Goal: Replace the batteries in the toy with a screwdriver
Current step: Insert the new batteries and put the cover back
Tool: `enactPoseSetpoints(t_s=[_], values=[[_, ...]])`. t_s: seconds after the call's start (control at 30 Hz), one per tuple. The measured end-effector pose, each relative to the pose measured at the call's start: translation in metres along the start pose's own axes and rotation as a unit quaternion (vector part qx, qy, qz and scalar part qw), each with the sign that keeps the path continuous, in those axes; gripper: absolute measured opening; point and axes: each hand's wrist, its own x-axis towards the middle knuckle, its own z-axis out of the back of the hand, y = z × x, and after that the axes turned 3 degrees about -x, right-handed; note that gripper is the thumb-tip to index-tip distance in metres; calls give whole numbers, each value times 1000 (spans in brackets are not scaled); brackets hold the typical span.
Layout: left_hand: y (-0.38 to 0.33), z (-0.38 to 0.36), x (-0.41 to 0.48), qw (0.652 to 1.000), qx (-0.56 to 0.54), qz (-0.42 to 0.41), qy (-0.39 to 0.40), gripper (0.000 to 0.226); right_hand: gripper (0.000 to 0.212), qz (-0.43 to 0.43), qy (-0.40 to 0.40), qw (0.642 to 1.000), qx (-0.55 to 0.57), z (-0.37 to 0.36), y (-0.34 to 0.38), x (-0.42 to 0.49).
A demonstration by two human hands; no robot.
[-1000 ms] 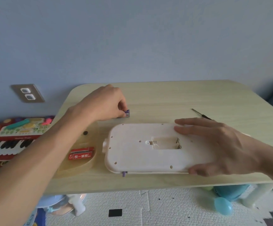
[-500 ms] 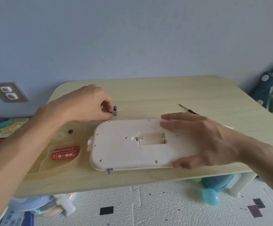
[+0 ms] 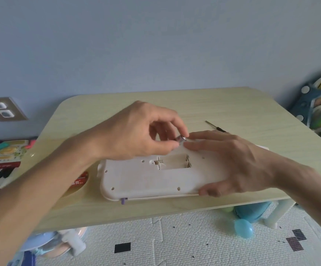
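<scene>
The white toy (image 3: 148, 179) lies face down on the wooden table (image 3: 232, 108), its battery compartment (image 3: 174, 162) open and empty with springs showing. My left hand (image 3: 136, 131) hovers over the toy's far edge, pinching a small battery (image 3: 181, 139) between thumb and fingers. My right hand (image 3: 232, 160) presses flat on the toy's right end, thumb hooked at the near edge, fingertips close to the battery. The screwdriver (image 3: 215, 127) lies on the table behind my right hand.
A shallow tray (image 3: 79, 187) with red-labelled batteries (image 3: 78, 182) sits left of the toy, mostly behind my left forearm. A toy piano (image 3: 0, 166) stands left of the table. A blue egg-shaped toy (image 3: 244, 228) lies on the floor mat, toy shelves at right.
My left hand has lifted the battery off the table and carried it right, over the toy's far edge toward my right fingertips. My right hand stays on the toy.
</scene>
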Motion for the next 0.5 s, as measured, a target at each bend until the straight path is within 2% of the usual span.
enactPoseSetpoints(t_s=[0.17, 0.33, 0.5], values=[[7, -22, 10, 999, 22, -8, 25, 18, 89, 20, 1, 1000, 12, 2, 2, 1], [11, -27, 8, 990, 126, -50, 30, 14, 99, 7, 6, 1000, 5, 0, -1, 1], [13, -26, 6, 983, 166, -70, 47, 11, 108, -4, -5, 1000, -2, -1, 0, 0]])
